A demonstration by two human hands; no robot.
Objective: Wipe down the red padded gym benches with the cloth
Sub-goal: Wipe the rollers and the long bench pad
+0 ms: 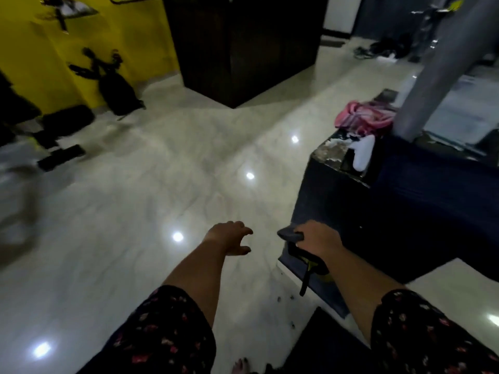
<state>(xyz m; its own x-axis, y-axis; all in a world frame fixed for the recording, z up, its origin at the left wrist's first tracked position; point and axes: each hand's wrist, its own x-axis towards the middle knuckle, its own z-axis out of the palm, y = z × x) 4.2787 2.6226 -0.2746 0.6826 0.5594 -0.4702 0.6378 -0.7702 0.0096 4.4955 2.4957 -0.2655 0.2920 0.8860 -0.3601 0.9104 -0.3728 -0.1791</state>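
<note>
My right hand (314, 238) grips a dark grey cloth (290, 234) with a yellow-green patch, which hangs below my wrist beside the corner of a dark blue counter (405, 211). My left hand (229, 238) hovers over the pale floor with loosely curled fingers and holds nothing. No red padded bench shows in this blurred view.
A pink cloth (363, 117) and a white object (363, 152) lie on the counter's far end by a grey pillar (437, 63). A dark cabinet (243, 49) stands ahead. Black gym gear (64, 122) sits along the yellow wall (40, 63) at left. Glossy tiled floor (162, 184) spreads between them.
</note>
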